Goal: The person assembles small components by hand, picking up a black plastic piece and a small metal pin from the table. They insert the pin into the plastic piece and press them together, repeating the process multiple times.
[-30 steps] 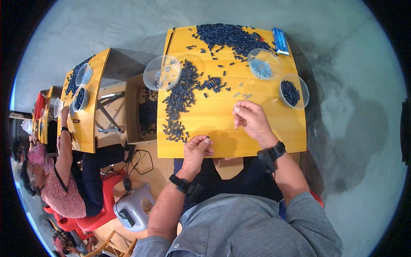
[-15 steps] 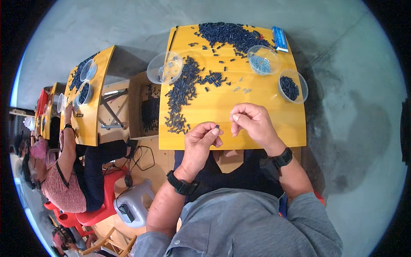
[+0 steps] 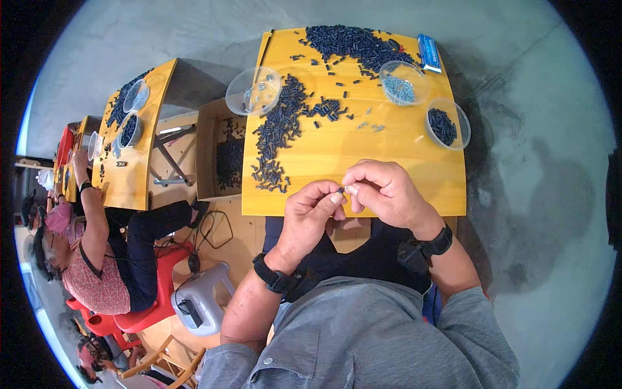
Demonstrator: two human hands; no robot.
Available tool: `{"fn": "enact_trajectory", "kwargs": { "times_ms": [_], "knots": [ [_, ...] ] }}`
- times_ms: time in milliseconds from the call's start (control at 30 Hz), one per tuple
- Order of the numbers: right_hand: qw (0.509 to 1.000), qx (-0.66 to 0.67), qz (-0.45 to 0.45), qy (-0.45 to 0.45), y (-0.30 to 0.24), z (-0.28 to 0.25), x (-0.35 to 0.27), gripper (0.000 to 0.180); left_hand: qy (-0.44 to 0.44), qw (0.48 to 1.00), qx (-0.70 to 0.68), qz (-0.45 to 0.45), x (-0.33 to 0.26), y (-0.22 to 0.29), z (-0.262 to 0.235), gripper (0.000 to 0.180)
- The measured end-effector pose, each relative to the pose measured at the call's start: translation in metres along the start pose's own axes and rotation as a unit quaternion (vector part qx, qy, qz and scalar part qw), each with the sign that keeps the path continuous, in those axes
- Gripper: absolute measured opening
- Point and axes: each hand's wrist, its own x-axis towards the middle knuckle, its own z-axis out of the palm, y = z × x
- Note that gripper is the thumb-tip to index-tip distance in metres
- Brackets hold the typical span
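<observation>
My left hand (image 3: 310, 214) is closed near the front edge of the yellow table, pinching a small black cylindrical piece (image 3: 341, 190) between thumb and fingertip. Against it comes my right hand (image 3: 389, 198), also in a pinch, its fingertips meeting the end of the black piece. A tiny pale speck shows at the right fingertips, too small to name. Beyond my hands lie loose black pieces (image 3: 278, 133) in a long heap on the left. Several small silvery parts (image 3: 372, 128) lie scattered near the middle.
A clear tub (image 3: 233, 97) overhangs the left edge. On the right stand a tub of bluish small parts (image 3: 398, 89) and a tub of black pieces (image 3: 442, 126). More black pieces (image 3: 353, 48) and a blue box (image 3: 429, 53) lie at the back. A co-worker (image 3: 103, 272) sits left.
My right hand has moved left and down to meet the left hand's black piece; earlier they were apart. The co-worker's arm has reached farther away. The view has shifted slightly.
</observation>
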Motion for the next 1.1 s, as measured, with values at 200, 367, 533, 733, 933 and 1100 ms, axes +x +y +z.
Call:
{"fn": "enact_trajectory", "kwargs": {
  "times_ms": [200,367,533,733,933,1100],
  "knots": [
    [1.0,-0.009,0.014,0.011,-0.001,-0.001,0.0,0.006,0.005,0.999,-0.023,0.022,-0.001,0.003,0.004,0.012],
    [0.998,-0.055,0.002,-0.012,-0.004,-0.002,0.001,0.008,0.006,0.999,-0.031,0.026,-0.001,0.0,0.002,0.011],
    [0.987,-0.149,-0.049,-0.046,-0.005,-0.005,0.004,0.008,0.005,1.0,-0.014,0.014,-0.002,0.001,0.0,0.01],
    [0.957,-0.245,-0.106,-0.116,-0.021,-0.007,0.012,0.005,-0.006,0.999,0.03,-0.033,-0.002,0.002,-0.003,0.009],
    [0.973,-0.201,-0.064,-0.094,-0.022,-0.005,0.011,0.002,-0.04,0.999,0.013,-0.006,-0.002,0.007,-0.005,0.012],
    [0.987,-0.147,0.008,-0.063,-0.021,-0.004,0.008,0.002,-0.04,0.999,0.001,-0.006,-0.001,0.008,-0.007,0.013]
  ]
}}
